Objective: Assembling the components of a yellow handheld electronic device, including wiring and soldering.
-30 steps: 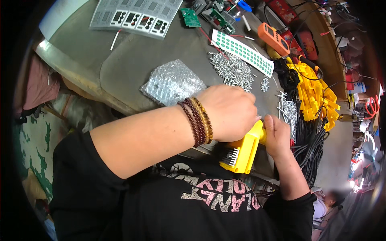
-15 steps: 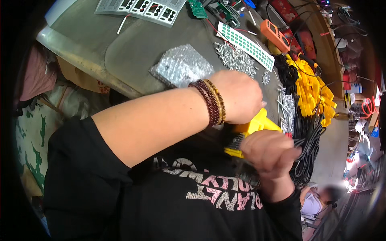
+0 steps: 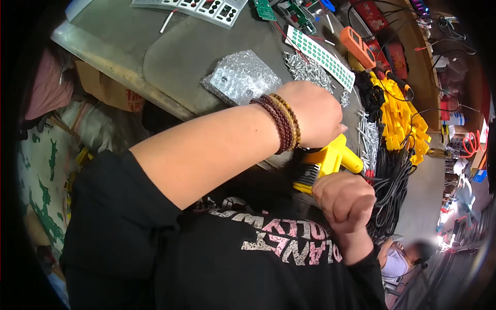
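My left hand (image 3: 314,114), a beaded bracelet (image 3: 281,124) on its wrist, is closed at the upper end of a yellow plastic housing (image 3: 330,157). Its fingertips are hidden behind the back of the hand. The housing has a rounded yellow stub pointing right and a black ribbed part (image 3: 309,174) on its near left side. Just below the housing, my right hand (image 3: 345,199) makes a fist against its lower edge. Whatever lies inside that fist cannot be made out.
Beyond my hands lie bubble-wrapped goods (image 3: 242,77), loose screws (image 3: 310,70), a green-dotted sticker sheet (image 3: 323,57) and an orange meter (image 3: 357,46). Yellow parts (image 3: 405,119) and black cables (image 3: 395,191) line the right side. Another person (image 3: 398,261) sits at lower right.
The view has shifted slightly, so the bench things sit a little further right. My right fist has turned and drawn in a little, showing more of the housing's stub and ribbed part.
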